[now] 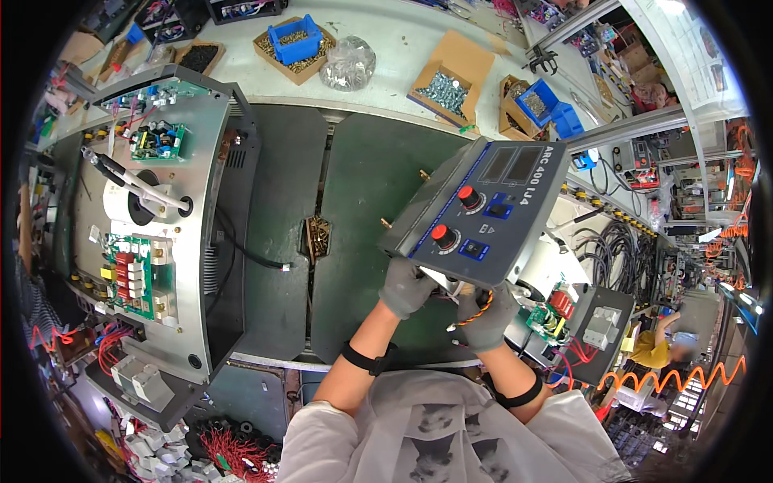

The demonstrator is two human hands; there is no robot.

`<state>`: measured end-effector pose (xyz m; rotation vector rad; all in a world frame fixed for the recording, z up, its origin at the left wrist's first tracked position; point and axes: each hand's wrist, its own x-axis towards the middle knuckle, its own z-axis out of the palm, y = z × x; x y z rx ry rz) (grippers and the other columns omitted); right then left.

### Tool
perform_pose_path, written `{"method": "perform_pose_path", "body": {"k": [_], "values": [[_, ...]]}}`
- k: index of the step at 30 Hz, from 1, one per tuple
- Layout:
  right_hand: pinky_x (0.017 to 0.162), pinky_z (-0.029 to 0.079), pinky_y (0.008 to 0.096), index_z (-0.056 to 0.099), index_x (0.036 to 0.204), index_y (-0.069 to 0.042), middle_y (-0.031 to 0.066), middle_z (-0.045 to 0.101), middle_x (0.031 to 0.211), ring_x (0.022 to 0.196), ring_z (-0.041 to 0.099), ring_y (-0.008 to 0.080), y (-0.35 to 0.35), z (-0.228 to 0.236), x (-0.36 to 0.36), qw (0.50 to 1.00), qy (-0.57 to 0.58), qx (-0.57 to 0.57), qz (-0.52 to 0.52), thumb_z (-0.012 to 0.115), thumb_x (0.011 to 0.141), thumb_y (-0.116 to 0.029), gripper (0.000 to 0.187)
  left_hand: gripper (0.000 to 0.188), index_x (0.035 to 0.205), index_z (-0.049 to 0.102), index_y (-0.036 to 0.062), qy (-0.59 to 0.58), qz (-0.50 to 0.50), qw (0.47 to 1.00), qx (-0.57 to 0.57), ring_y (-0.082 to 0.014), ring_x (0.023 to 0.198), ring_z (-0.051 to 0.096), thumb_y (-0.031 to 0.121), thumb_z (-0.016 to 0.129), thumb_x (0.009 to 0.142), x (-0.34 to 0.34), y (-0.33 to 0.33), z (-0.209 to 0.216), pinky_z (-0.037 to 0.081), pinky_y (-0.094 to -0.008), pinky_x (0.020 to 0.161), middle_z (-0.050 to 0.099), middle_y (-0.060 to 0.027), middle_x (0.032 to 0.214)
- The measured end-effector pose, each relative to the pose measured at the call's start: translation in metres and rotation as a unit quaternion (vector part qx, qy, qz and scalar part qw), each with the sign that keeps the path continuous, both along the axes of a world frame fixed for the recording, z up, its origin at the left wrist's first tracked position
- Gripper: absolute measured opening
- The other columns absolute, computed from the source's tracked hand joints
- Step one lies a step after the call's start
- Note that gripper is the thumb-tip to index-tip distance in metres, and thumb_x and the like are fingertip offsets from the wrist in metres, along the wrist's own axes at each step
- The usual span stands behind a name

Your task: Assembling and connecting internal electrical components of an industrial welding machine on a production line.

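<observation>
A dark grey control panel (491,211) with two red knobs and blue switches is tilted in front of me, right of centre. My left hand (405,288), in a grey glove, is closed at the panel's near left corner, its fingertips partly hidden. Under the near edge, my right hand (489,318), also gloved, is closed among thin wires; what its fingers hold is hidden. A twisted red, yellow and black wire (481,312) with a white plug hangs over the right glove. Beyond the right hand lies an opened machine unit with a green circuit board (550,322).
Another opened machine unit (189,266) stands on the left of the dark green work surface (362,185). Along the back bench sit a screw box (443,92), a blue bin (294,40) and a plastic bag (348,64). An orange coiled hose (668,374) hangs at right; a person (651,348) is beyond.
</observation>
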<state>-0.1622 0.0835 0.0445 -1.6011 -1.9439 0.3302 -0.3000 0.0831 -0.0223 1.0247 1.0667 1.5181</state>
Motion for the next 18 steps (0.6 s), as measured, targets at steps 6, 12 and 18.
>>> {"method": "perform_pose_path", "body": {"k": [6, 12, 18], "values": [[0.042, 0.040, 0.0300, 0.061, 0.078, -0.003, 0.0078, 0.051, 0.056, 0.044, 0.052, 0.0225, 0.001, 0.003, -0.005, 0.999, -0.011, 0.032, 0.005, 0.062, 0.063, -0.007, 0.016, 0.016, 0.092, 0.065, -0.0046, -0.058, -0.072, 0.983, -0.161, -0.0115, 0.074, 0.064, -0.003, 0.060, 0.078, 0.002, -0.013, -0.005, 0.053, -0.0267, 0.065, 0.068, -0.0087, 0.085], [0.043, 0.040, 0.0300, 0.062, 0.077, -0.002, 0.0084, 0.052, 0.054, 0.044, 0.052, 0.0224, 0.001, 0.009, -0.008, 1.000, 0.000, 0.031, 0.001, 0.067, 0.073, -0.015, 0.014, 0.014, 0.094, 0.066, -0.0004, 0.069, -0.036, 0.995, -0.055, -0.0146, 0.076, 0.065, 0.005, 0.061, 0.081, 0.007, -0.015, -0.023, 0.050, -0.0285, 0.066, 0.069, -0.0112, 0.086], [0.042, 0.040, 0.0321, 0.055, 0.071, -0.003, 0.0094, 0.050, 0.054, 0.044, 0.051, 0.0263, 0.000, 0.002, -0.004, 0.999, 0.010, 0.036, -0.002, 0.067, 0.073, -0.018, 0.019, 0.015, 0.093, 0.066, 0.0005, 0.150, -0.018, 0.988, -0.013, -0.0184, 0.073, 0.066, 0.004, 0.060, 0.080, 0.004, -0.015, -0.027, 0.050, -0.0283, 0.065, 0.068, -0.0123, 0.085]]}}
